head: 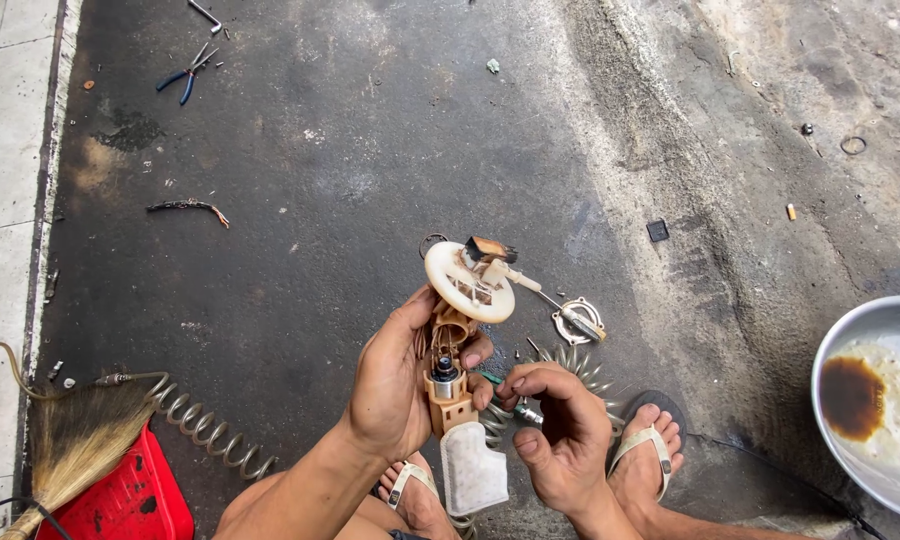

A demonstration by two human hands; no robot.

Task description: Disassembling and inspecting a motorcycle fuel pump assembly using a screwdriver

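Left hand (395,385) gripping tan plastic pump assembly (458,345) upright, fingers wrapped round; right hand (560,430) beside it pinching small metal tool (526,412)

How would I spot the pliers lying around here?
Start from the pale paved strip along the dark ground's left edge, then look just right of it near the top. The pliers lie there, jaws slightly apart. Their blue handles set them apart from the bare metal tool above.
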